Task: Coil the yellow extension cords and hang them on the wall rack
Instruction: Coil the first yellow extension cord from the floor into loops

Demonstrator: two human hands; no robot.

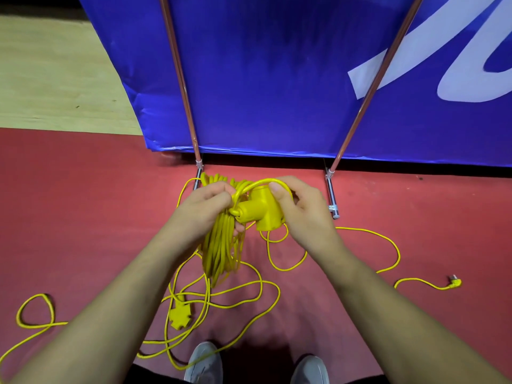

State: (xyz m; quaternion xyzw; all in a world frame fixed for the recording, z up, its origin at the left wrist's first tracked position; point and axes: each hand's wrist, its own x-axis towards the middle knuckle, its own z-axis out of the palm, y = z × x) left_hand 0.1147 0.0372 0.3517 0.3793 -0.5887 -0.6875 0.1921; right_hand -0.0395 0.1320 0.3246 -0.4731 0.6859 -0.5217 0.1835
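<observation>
A person's left hand (206,206) grips the down-hanging yellow cord coil (221,253); the right hand (302,212) holds its socket block (260,212) alongside.

head-worn view, facing down, close

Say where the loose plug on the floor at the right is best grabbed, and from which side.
Probably by the yellow body of the plug, pinched from above across its sides. It lies flat on the red floor, clear of the tangled loops. Keep off the metal prongs on its far side.
</observation>
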